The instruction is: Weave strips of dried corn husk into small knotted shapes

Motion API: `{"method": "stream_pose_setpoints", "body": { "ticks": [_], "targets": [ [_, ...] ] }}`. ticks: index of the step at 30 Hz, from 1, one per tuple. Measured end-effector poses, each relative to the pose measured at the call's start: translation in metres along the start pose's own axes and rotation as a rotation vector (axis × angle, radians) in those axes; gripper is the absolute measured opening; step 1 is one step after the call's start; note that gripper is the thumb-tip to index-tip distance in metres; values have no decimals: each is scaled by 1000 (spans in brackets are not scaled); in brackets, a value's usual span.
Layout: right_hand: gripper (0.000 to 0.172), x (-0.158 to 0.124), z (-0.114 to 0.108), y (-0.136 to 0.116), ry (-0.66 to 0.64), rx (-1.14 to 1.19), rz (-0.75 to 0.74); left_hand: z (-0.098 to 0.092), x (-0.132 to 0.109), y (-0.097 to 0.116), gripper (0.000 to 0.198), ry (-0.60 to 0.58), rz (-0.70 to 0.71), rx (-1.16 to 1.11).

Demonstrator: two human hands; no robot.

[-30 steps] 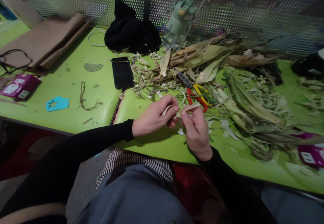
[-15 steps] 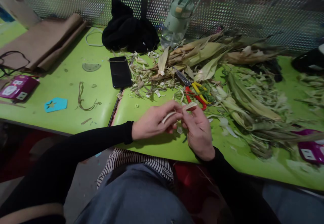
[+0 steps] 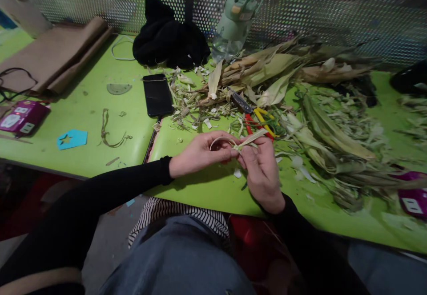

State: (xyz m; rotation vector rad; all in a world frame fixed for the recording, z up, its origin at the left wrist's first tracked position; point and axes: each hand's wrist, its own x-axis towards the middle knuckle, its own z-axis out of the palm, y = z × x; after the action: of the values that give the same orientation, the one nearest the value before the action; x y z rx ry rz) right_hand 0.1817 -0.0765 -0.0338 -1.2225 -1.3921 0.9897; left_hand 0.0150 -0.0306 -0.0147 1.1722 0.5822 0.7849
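Note:
Both hands meet over the near edge of the green table [image 3: 207,192]. My left hand [image 3: 203,152] and my right hand [image 3: 262,168] pinch a thin pale strip of corn husk [image 3: 247,140] between their fingertips. The strip curls in a small loop at the left hand and sticks out to the right past the right hand's fingers. Just behind the hands lie red and yellow-handled scissors [image 3: 258,121] among husk scraps.
A heap of dried corn husks [image 3: 300,90] covers the table's right half. A black phone [image 3: 157,94], black cloth [image 3: 170,41] and a water bottle [image 3: 233,23] sit behind. At left lie brown paper [image 3: 50,54], a purple packet [image 3: 20,117] and a blue tag [image 3: 71,138]. Another purple packet [image 3: 412,199] lies at right.
The hands stay together in nearly the same place. The husk strip has been bent into a loop at the left hand, and its free end now points further right.

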Motion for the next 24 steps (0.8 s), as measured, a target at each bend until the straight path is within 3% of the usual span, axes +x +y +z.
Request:
{"method": "stream_pose_setpoints", "body": {
  "ticks": [9,16,19,24],
  "targets": [
    [24,-1,-3,-12,-43,-30,-25,0,-7,5,17,58,166,435],
    [18,-3,-4,-14,-35,1,-25,-5,-5,7,14,60,182,512],
    [20,0,-6,-11,-35,-38,-9,-7,-3,9,18,16,116,432],
    [21,4,-6,-11,-39,-104,-35,-8,3,7,26,33,-72,-3]
  ]
}}
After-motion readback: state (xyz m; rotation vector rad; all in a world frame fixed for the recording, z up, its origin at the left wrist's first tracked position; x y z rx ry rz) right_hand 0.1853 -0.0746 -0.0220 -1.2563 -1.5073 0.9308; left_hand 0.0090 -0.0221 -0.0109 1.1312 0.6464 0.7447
